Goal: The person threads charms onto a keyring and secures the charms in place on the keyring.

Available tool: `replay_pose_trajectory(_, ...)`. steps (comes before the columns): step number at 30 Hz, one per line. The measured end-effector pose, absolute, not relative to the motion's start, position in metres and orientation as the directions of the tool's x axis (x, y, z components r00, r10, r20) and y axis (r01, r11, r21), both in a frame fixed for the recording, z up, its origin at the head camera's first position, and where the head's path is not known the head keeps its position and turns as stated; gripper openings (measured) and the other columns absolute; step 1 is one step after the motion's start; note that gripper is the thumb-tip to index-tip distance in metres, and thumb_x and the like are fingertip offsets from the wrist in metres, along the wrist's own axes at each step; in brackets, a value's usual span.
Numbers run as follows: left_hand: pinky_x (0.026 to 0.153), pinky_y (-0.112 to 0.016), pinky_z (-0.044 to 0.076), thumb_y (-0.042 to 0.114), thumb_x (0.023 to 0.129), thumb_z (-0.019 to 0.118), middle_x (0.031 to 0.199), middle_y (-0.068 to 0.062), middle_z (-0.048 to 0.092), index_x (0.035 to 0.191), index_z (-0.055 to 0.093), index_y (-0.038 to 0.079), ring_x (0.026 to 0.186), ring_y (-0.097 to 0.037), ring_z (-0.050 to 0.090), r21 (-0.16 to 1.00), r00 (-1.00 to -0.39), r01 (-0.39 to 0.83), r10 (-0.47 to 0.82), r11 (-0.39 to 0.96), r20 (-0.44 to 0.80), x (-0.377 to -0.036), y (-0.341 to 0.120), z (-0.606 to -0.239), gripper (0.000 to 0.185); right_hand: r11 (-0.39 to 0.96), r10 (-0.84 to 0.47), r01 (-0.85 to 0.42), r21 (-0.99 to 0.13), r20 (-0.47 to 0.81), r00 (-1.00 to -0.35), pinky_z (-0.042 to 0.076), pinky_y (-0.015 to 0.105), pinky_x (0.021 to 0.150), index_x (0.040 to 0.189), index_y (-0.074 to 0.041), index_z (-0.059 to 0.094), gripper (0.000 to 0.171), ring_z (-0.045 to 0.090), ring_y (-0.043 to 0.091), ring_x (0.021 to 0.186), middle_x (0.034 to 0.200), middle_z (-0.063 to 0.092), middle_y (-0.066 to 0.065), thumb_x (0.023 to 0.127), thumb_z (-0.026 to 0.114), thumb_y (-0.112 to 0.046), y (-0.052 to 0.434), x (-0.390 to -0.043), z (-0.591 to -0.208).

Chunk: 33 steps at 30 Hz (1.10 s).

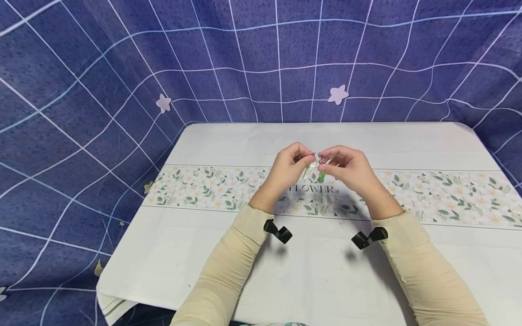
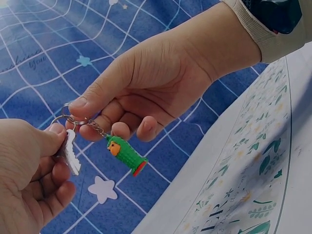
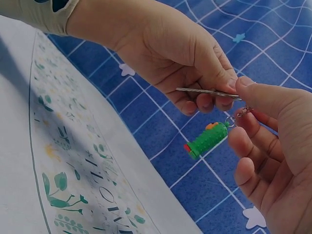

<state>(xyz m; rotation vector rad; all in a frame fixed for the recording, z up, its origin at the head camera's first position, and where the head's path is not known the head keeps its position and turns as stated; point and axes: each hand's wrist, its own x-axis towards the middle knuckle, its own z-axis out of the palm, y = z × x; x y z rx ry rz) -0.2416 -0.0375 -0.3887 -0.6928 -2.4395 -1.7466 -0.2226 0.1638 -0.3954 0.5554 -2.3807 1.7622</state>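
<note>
Both hands meet over the table around a ring with a key and a charm. My left hand [image 1: 284, 168] pinches the silver key [image 2: 72, 155] near its head, where it joins the metal key ring [image 2: 62, 117]. With thumb and forefinger, my right hand [image 1: 351, 168] pinches the ring beside a short chain [image 2: 99, 128]. From that chain a green knobbly cactus-like charm [image 3: 208, 141], with an orange piece and a red base, hangs below the right fingers. The key's head is partly hidden by the left fingers.
A white table [image 1: 195, 253] carries a printed flower band [image 1: 212, 188] with lettering under the hands. Blue gridded cloth [image 1: 253, 54] with pale stars hangs behind and to the left. Black wrist mounts [image 1: 278, 231] sit on the beige sleeves [image 1: 232, 253].
</note>
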Motion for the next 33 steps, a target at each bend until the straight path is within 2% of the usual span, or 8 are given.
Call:
replay_pose_trajectory(7, 0.061, -0.022, 0.041, 0.013, 0.099, 0.066, 0.081, -0.004, 0.063, 0.099, 0.066, 0.005, 0.067, -0.012, 0.048, 0.883, -0.897, 0.391, 0.324, 0.261, 0.301, -0.2419, -0.0375, -0.3890, 0.009, 0.218, -0.214, -0.360, -0.907, 0.316, -0.924, 0.045, 0.022, 0.054, 0.114, 0.000, 0.070, 0.026, 0.063, 0.010, 0.070, 0.088, 0.070, -0.012, 0.089, 0.077, -0.005, 0.1632, -0.2230, -0.3957)
replay_pose_trajectory(15, 0.060, -0.023, 0.041, 0.012, 0.099, 0.066, 0.083, -0.005, 0.064, 0.099, 0.066, 0.004, 0.067, -0.012, 0.048, 0.888, -0.897, 0.390, 0.320, 0.243, 0.306, -0.2424, -0.0381, -0.3895, 0.008, 0.183, -0.244, -0.388, -0.904, 0.340, -0.908, 0.045, 0.023, 0.055, 0.125, -0.002, 0.066, 0.038, 0.064, 0.012, 0.072, 0.094, 0.069, -0.003, 0.089, 0.075, 0.000, 0.1643, -0.2227, -0.3966)
replay_pose_trajectory(33, 0.061, -0.022, 0.041, 0.012, 0.099, 0.066, 0.081, -0.004, 0.063, 0.098, 0.066, 0.004, 0.067, -0.012, 0.049, 0.884, -0.901, 0.384, 0.319, 0.265, 0.295, -0.2409, -0.0380, -0.3870, 0.008, 0.206, -0.228, -0.387, -0.899, 0.341, -0.912, 0.048, 0.021, 0.058, 0.114, 0.004, 0.069, 0.027, 0.064, 0.009, 0.068, 0.082, 0.069, -0.009, 0.088, 0.075, 0.000, 0.1639, -0.2249, -0.3988)
